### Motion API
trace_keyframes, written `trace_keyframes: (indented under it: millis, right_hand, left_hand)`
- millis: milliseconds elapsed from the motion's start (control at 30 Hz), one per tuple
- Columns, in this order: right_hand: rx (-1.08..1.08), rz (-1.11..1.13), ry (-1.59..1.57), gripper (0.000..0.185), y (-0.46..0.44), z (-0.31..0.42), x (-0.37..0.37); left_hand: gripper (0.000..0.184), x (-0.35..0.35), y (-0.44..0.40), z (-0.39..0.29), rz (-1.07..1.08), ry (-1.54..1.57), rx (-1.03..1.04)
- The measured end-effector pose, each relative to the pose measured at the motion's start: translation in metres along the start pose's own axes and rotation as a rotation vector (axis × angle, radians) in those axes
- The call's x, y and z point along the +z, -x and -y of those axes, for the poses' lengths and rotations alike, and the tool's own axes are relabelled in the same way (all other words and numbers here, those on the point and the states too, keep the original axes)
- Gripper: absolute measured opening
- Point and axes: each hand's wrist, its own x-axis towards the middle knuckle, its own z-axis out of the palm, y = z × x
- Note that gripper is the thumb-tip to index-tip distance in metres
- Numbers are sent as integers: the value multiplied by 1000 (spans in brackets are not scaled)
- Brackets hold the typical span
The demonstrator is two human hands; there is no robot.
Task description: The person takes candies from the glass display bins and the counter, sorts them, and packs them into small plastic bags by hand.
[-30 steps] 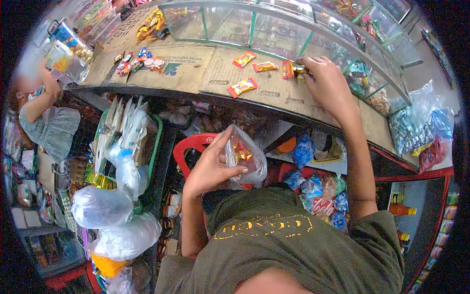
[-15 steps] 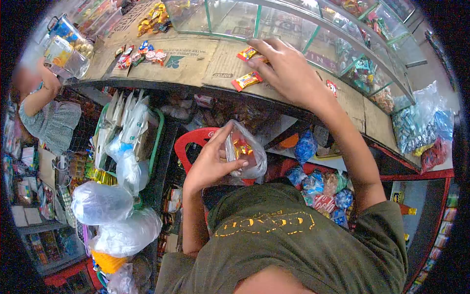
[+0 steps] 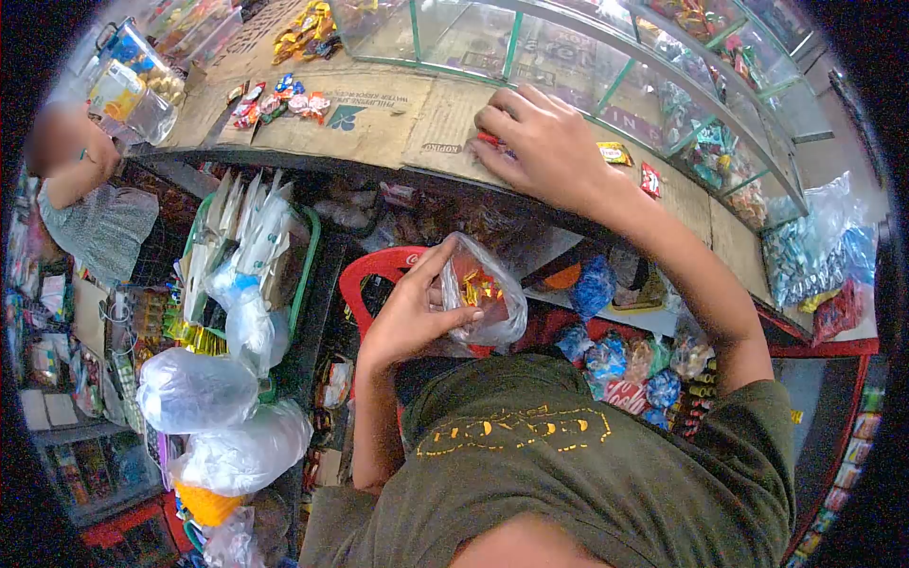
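Note:
My left hand (image 3: 417, 308) holds open a clear plastic bag (image 3: 502, 312) in front of my chest. Inside it lie a few shiny gold and red wrapped candies (image 3: 481, 290). Above, on the cardboard-covered counter (image 3: 421, 118), my right hand (image 3: 540, 142) is closed over small red-wrapped candies (image 3: 492, 140); the palm hides most of them. To the right of that hand lie a yellow candy packet (image 3: 614, 152) and a red candy packet (image 3: 650, 180).
Glass display cases (image 3: 559, 76) stand behind the counter. Gold candies (image 3: 308, 33) and a mixed candy row (image 3: 279, 106) lie to the left, near a clear jar (image 3: 142, 90). A red plastic chair (image 3: 355, 284) and hanging plastic bags (image 3: 241, 445) are below. Another person's arm (image 3: 85, 170) is at far left.
My right hand has drawn back slightly and curled its fingers over the red candies, which showed more plainly before. The left hand keeps the bag in nearly the same place.

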Motion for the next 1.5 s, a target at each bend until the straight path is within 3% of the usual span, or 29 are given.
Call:
trace_keyframes:
  millis: [67,233,367,433,600,700,767,900,967,1000,1033,1100,1167,1233,1300,1367,1433,1500]
  right_hand:
    - [-64,-45,6,24,0,-1,-1]
    - [-229,-42,-30,21,-1,-16,6]
    - [-162,-107,-71,23,-6,-28,3]
    - [18,-195,-215,25,-8,-30,0]
    - [66,-330,-264,25,-11,-21,-20]
    - [235,-475,-388,22,0,22,-44]
    - [637,-476,-831,21,15,59,-45]
    - [928,-410,-1345,20,55,118,20]
    - [853,-366,-1293,22,66,132,46]
    - [760,-178,-1112,20,71,129,48]
    - [760,-179,-1111,20,72,126,50]
    - [458,-246,-884,19,74,121,54]
    - [492,-140,-840,19,74,108,28]
    - [441,119,-953,21,71,85,-15]
    - [441,59,-726,20,72,59,-55]
    - [489,-47,-277,19,78,30,-79]
    - [594,-8,42,19,87,7,-94]
    - [649,30,-22,18,103,-12,-93]
  left_hand:
    - [87,1,-3,-2,9,86,-60]
    - [87,5,-14,-6,54,187,73]
    - [87,7,-18,-9,41,144,100]
    - [88,8,-19,-11,60,253,69]
    - [89,9,-19,-12,59,240,99]
    - [91,8,-11,-20,37,266,54]
    - [93,9,-7,-24,28,289,35]
    - [102,8,3,-31,11,422,128]
    - [102,3,7,-30,-6,328,170]
    - [102,4,9,-29,-20,338,167]
    - [102,4,9,-28,-19,338,168]
    - [101,4,8,-25,-65,306,95]
    - [100,5,8,-23,-55,355,89]
    - [99,8,6,-23,-46,404,84]
    - [97,9,5,-26,-53,440,115]
    - [96,8,4,-27,-48,374,105]
    - [95,10,3,-28,-24,425,59]
    - [95,12,0,-29,-11,382,52]
